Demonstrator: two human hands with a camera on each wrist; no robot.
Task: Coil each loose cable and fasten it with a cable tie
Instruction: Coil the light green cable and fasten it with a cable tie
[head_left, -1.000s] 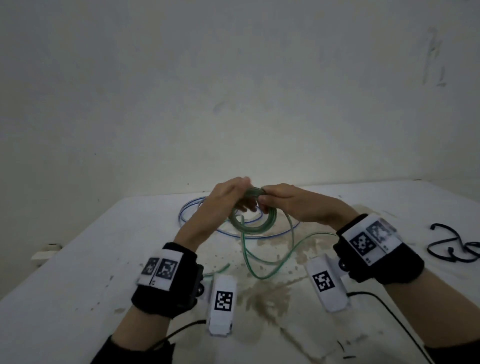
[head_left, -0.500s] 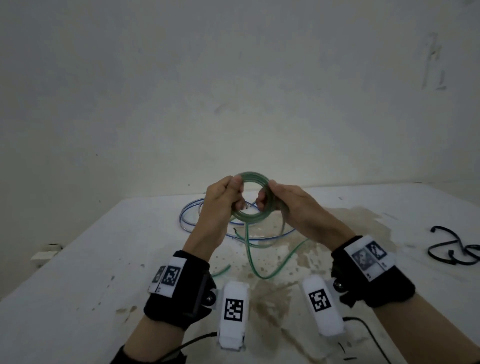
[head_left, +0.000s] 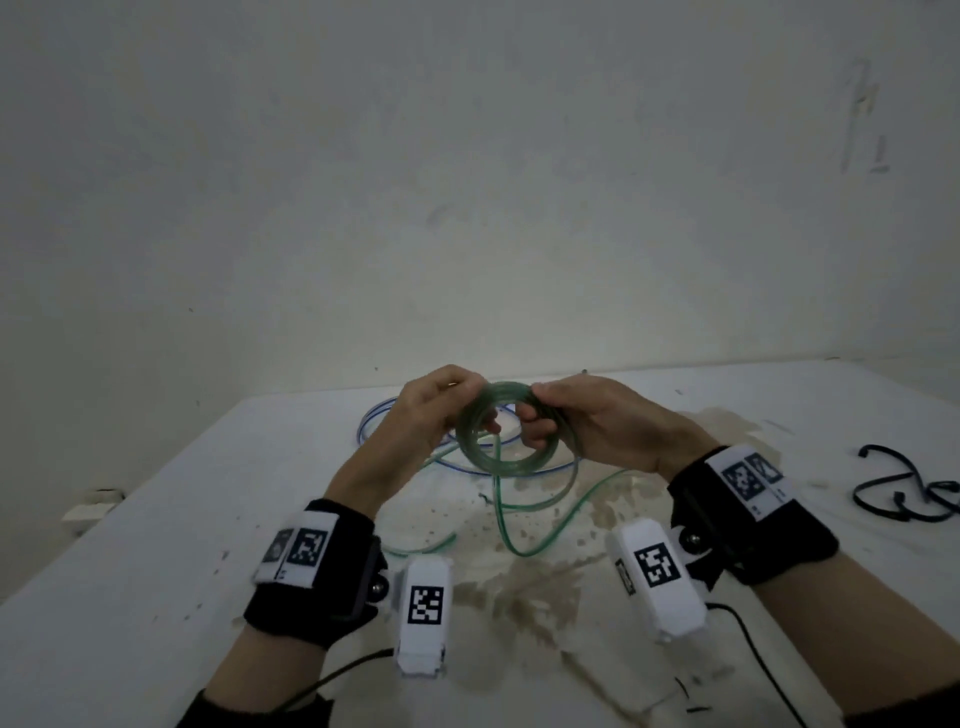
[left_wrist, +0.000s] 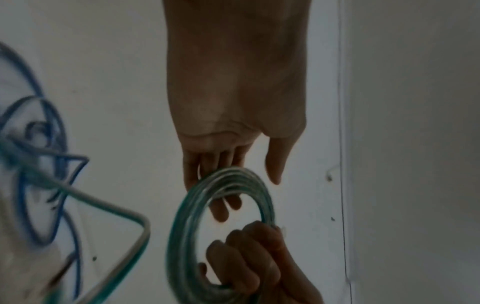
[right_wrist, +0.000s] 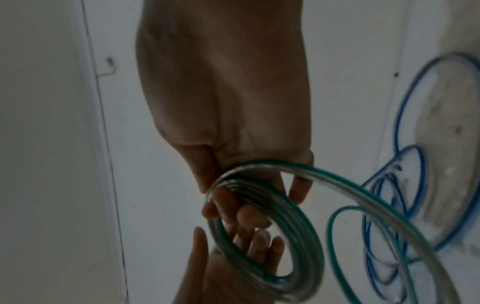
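A green translucent cable is wound into a small coil (head_left: 506, 439) held above the white table (head_left: 156, 519). My right hand (head_left: 530, 421) grips the coil's right side, fingers and thumb curled round the strands (right_wrist: 228, 201). My left hand (head_left: 475, 410) reaches its fingers through the ring; in the left wrist view its thumb (left_wrist: 275, 170) stands apart from the coil (left_wrist: 182, 226). The green cable's loose tail (head_left: 501, 519) hangs from the coil and loops on the table. No cable tie shows.
A blue cable (head_left: 371, 423) lies in loose loops on the table behind the hands. A black cable (head_left: 904, 493) lies at the right edge. Brown stains mark the table's middle (head_left: 519, 587). A wall stands close behind.
The coil has come down a little and tilted flatter. My left hand's tight hold on the coil's left side has loosened into fingers through the ring; the right hand keeps its grip.
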